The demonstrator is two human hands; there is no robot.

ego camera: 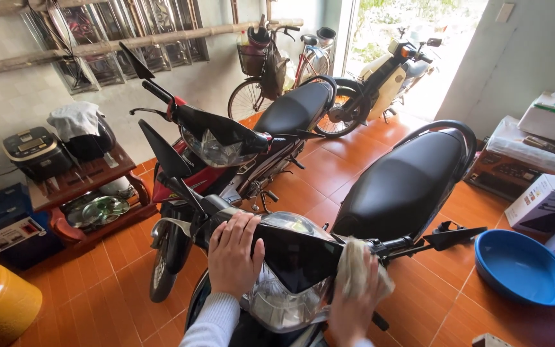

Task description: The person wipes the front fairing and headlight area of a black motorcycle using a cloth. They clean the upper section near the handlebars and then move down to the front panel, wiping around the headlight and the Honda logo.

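The left hand (234, 254) lies flat and open on the motorbike's black front cover (293, 254) to steady it; the right hand (358, 302), just beside, presses a cloth (354, 266) on the cover in a closed grip

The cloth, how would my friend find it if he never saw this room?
Start at the near black motorbike in the middle of the orange tiled floor. Follow its handlebar to the person's right hand. The crumpled beige cloth is pressed under it, the only soft, pale thing on the bike.
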